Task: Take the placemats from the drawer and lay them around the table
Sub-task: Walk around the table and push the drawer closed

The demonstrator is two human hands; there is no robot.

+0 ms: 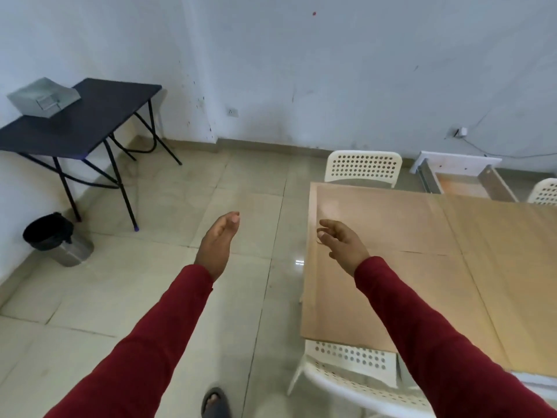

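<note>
- The big wooden bench (422,267) is on the right. Tan sheets lie flat on its top. They may be placemats, but I cannot tell for sure.
- A small dark bench (90,116) stands far off by the wall on the left. A grey box (43,98) sits on it. It may be the drawer, but I cannot tell.
- A white chair (363,168) stands at the far side of the big bench. Another white chair (352,375) is at the near side.
- The left hand (218,245) is up over the floor. Its grip is apart and holds nothing.
- The right hand (343,244) is over the corner of the big bench. Its grip is loose and holds nothing.
- I think this is a walking step with no mat in hand. The next move may be to go to the grey box and look for more mats.
</note>
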